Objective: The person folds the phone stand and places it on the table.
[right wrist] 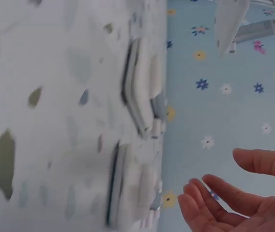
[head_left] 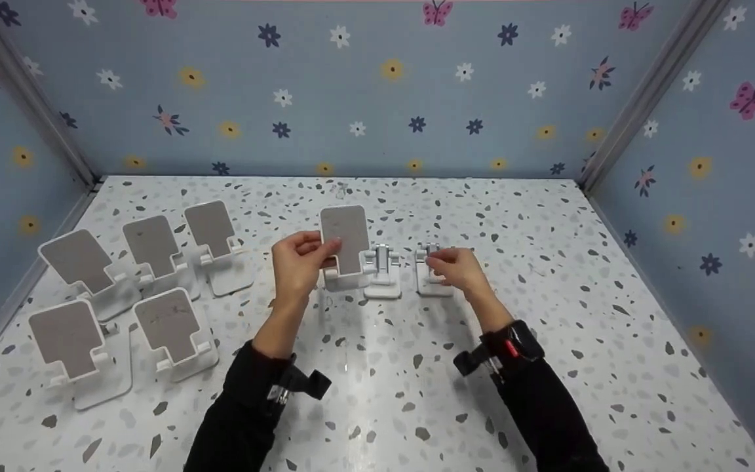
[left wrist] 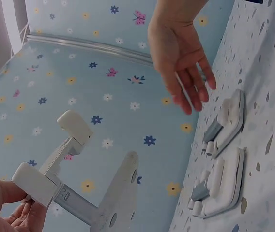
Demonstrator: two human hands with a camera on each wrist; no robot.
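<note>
My left hand (head_left: pixel 295 269) grips an unfolded white phone stand (head_left: pixel 351 229) by the edge of its grey-padded plate, thumb on the pad. In the left wrist view this stand (left wrist: pixel 115 195) hangs in the air, its arm and base extended. My right hand (head_left: pixel 459 265) hovers by a folded phone stand (head_left: pixel 434 288). Its fingers are loosely bent, and the right wrist view shows nothing between the thumb and fingers (right wrist: pixel 224 198). A second folded stand (head_left: pixel 384 290) lies flat just left of it, partly behind the held stand in the head view.
Several unfolded phone stands (head_left: pixel 210 229) stand on the left of the speckled white table (head_left: pixel 364 393), their grey pads tilted up. Blue flowered panels (head_left: pixel 364 92) close off the back and both sides.
</note>
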